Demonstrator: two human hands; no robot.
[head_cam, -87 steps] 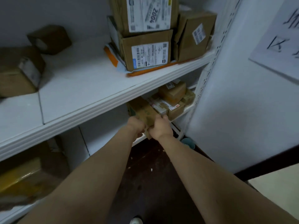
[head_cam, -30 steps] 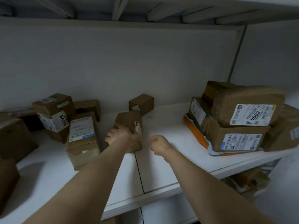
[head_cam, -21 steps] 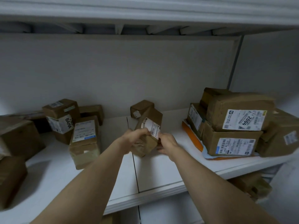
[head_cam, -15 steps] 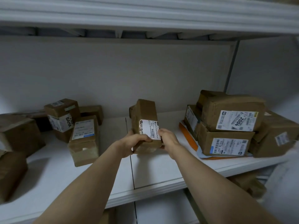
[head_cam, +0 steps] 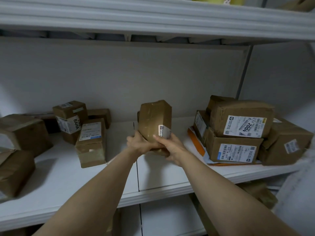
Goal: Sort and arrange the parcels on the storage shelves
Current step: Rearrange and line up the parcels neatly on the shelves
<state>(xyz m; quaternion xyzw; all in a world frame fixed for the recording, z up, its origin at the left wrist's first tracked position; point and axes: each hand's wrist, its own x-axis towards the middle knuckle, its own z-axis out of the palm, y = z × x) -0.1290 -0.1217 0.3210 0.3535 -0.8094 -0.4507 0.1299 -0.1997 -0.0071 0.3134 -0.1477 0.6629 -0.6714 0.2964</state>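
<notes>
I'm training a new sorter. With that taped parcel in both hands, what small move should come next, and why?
Probably lower the taped parcel onto the bare shelf board beneath it: the left hand and right hand hold its lower end, upright, between the BAHA box and the 2004 box.

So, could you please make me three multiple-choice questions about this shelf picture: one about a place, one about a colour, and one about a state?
1. Where is the parcel labelled 2004?
A. on top of the stack at the right
B. at the far left, alone
C. on the floor

2. What colour is the flat envelope under that stack?
A. green
B. orange
C. black

3. How is the middle parcel held?
A. by one hand only
B. by nobody
C. by both hands

Answers:
1 A: it tops the boxes at the right of the shelf.
2 B: an orange edge sticks out beneath the boxes.
3 C: the left hand and the right hand both grip its lower end.
</notes>
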